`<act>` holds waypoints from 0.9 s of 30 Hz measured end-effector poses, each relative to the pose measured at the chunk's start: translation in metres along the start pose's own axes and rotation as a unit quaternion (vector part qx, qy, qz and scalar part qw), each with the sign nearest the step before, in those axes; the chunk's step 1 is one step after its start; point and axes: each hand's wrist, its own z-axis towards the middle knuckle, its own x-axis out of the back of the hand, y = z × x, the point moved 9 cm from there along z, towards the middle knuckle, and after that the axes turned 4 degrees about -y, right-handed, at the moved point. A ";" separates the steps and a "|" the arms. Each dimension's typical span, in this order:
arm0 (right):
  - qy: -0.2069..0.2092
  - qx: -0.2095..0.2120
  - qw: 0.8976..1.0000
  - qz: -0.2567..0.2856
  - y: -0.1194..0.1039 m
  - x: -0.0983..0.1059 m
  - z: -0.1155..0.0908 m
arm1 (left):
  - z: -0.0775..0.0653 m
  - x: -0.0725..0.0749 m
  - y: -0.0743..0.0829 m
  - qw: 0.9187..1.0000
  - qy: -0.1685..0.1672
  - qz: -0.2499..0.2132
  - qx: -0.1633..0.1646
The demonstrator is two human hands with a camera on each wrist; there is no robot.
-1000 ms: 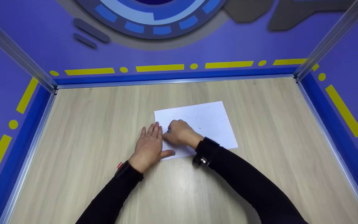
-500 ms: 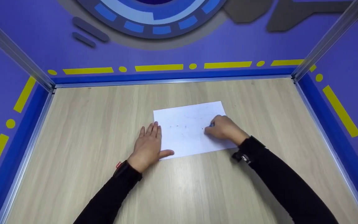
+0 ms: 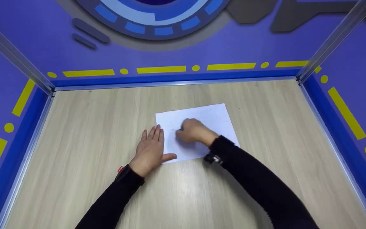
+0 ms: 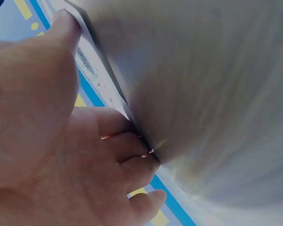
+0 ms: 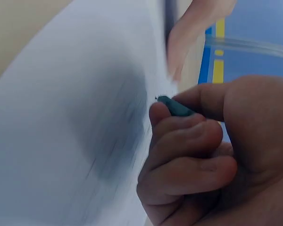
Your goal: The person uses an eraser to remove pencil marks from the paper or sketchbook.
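Observation:
A white sheet of paper (image 3: 216,119) lies at a slant on the table, with small dark specks scattered over it. My left hand (image 3: 150,149) rests flat along its left edge, fingers straight and thumb spread onto the lower left corner. Over the left half of the sheet, my right hand (image 3: 194,131) pinches a small dark teal block, apparently an eraser (image 5: 177,107), between thumb and curled fingers. In the right wrist view only its tip and one side show; the fingers hide the rest. Dark streaks blur across the paper there.
The light wood-grain table (image 3: 100,127) reaches out on all sides of the sheet. Purple-blue panels (image 3: 170,57) with yellow markings and metal-framed corners enclose it at the back, left and right.
My right hand has swept from the sheet's left side to its right side and back left, gripping the eraser throughout. The left hand stays in place; the specks have shifted.

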 end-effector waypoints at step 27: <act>0.039 -0.098 0.993 0.047 0.157 0.052 -0.034 | 0.000 -0.002 0.002 1.000 0.001 0.006 -0.002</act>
